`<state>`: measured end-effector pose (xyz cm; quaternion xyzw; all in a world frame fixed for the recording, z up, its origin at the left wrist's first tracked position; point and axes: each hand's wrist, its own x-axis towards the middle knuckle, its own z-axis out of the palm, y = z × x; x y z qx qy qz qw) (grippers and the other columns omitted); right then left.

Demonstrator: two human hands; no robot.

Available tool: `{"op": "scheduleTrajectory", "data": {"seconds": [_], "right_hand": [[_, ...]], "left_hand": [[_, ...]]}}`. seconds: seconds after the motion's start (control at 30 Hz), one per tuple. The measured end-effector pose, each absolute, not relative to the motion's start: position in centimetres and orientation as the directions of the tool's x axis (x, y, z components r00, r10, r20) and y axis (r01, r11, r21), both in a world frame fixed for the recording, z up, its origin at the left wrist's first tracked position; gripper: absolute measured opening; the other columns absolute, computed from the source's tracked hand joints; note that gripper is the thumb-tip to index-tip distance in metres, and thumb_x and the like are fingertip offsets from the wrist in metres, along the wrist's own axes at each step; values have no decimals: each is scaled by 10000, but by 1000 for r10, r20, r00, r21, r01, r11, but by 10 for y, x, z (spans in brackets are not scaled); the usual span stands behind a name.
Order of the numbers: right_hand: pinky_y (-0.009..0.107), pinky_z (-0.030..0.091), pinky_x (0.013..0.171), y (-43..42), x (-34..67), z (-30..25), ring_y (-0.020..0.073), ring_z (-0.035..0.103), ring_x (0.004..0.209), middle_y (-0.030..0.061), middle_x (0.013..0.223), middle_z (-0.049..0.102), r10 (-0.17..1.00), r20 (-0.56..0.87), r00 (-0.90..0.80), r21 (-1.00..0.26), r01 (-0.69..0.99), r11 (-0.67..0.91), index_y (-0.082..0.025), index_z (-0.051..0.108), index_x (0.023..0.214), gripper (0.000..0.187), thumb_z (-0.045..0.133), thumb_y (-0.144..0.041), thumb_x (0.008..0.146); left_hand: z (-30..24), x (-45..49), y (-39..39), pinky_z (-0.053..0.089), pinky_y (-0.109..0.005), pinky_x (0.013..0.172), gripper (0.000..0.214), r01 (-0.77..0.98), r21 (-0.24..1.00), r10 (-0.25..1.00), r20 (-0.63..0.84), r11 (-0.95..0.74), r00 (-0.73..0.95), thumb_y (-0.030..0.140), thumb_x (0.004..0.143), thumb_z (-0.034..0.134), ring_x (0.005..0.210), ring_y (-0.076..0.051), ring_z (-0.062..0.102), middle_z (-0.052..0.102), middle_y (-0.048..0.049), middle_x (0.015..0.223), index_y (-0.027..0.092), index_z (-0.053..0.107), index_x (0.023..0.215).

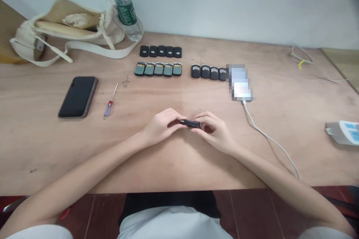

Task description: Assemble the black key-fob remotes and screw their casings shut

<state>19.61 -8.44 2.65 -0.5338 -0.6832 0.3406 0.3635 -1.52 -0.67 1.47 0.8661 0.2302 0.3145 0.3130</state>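
Black casing (pixel 190 123) between fingers of left hand (pixel 159 127) and right hand (pixel 214 132)

plywood table (pixel 294 101): smartphone (pixel 77 97) left | screwdriver (pixel 111 100) beside it | casing rows (pixel 158 69) behind | power strip (pixel 342 132) right

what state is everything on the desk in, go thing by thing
left hand, pinching small black part
right hand, holding the same part
black phone, lying flat
screwdriver, lying on desk
blurred phone, plugged into white cable
closed black casings, five in a row
open casings, five in a row, green insides showing
cloth bag, open
water bottle, standing
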Motion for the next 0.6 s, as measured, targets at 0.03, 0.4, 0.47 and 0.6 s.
{"op": "scheduleTrajectory", "data": {"seconds": [0.03,0.4,0.47,0.6], "right_hand": [[256,462,566,-84,196,25,134,572,697,63,951,633,977,145,-154,-849,488,203,-209,662,958,168,622,-334,853],[235,356,513,-85,197,24,95,414,546,-15,658,480,968,167,-187,-812,531,243,-180,614,774,174,614,-331,861],[236,362,511,-84,198,24,97,423,548,-8,668,497,970,152,-187,-822,521,229,-183,628,793,180,608,-347,863],[257,429,561,-84,198,23,131,534,652,30,777,594,982,134,-130,-868,463,180,-211,675,886,176,607,-371,860]], "left_hand": [[14,-15,-7,486,-262,733,149,216,693,598,373,-688,710,278,869,602,813,-152,599,679,-45,868,168,644,960],[18,-16,-6,448,-251,678,77,172,730,552,319,-662,770,230,874,585,752,-152,554,646,-46,805,161,617,864],[19,-16,-6,447,-246,677,79,166,736,554,321,-656,768,236,866,599,749,-147,557,651,-42,803,161,626,867],[23,-14,-8,455,-235,665,140,203,813,649,257,-546,717,295,824,657,735,-136,585,663,-30,800,163,655,871]]}}
